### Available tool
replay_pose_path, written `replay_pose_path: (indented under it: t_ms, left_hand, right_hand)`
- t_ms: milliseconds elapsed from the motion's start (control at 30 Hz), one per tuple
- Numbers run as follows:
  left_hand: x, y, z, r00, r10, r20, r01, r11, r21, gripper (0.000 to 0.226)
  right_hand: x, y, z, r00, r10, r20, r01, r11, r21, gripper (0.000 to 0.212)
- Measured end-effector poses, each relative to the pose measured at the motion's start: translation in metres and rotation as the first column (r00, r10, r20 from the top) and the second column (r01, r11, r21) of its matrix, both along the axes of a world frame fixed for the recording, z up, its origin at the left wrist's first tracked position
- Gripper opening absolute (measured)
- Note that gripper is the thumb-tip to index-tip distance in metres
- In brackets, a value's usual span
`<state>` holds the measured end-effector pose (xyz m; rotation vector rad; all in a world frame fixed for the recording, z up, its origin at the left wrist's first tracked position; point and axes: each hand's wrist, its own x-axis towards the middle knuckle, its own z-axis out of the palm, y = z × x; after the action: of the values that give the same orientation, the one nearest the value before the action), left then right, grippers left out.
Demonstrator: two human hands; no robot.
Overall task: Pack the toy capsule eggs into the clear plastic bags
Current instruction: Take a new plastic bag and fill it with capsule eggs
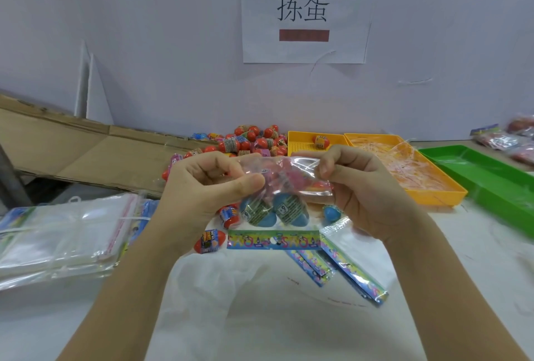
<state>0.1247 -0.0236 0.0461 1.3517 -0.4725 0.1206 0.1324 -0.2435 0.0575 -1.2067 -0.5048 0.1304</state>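
Observation:
I hold a clear plastic bag (284,187) in the air over the table, its colourful header strip (273,240) hanging at the bottom. My left hand (202,190) pinches the bag's upper left edge and my right hand (364,187) pinches its upper right edge. Inside are two blue capsule eggs (276,210) and pink ones above them. Loose eggs lie below: a red one (208,240), another red one (228,215) and a blue one (331,212). A heap of red and pink eggs (254,141) lies at the back.
A stack of empty clear bags (60,233) lies at the left, and more bags with printed headers (346,262) lie under my right wrist. Two yellow trays (300,144) (433,187) and a green tray (497,176) stand at the right. Flattened cardboard (72,147) leans at the back left.

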Motion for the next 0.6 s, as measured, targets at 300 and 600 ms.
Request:
replay_pose_path:
  t_ms: [300, 600]
  left_hand:
    - [0.0000, 0.0026, 0.0015, 0.994, -0.040, -0.100, 0.028, 0.992, -0.120, 0.049]
    - [0.0029, 0.0019, -0.0009, 0.983, -0.079, -0.164, 0.081, 0.997, 0.001, 0.056]
  right_hand:
    - [-0.0019, -0.0005, 0.0011, 1.000, -0.001, 0.009, 0.001, 1.000, -0.012, 0.019]
    - [-0.0037, -0.0008, 0.0037, 1.000, -0.011, 0.012, 0.011, 1.000, 0.008, 0.024]
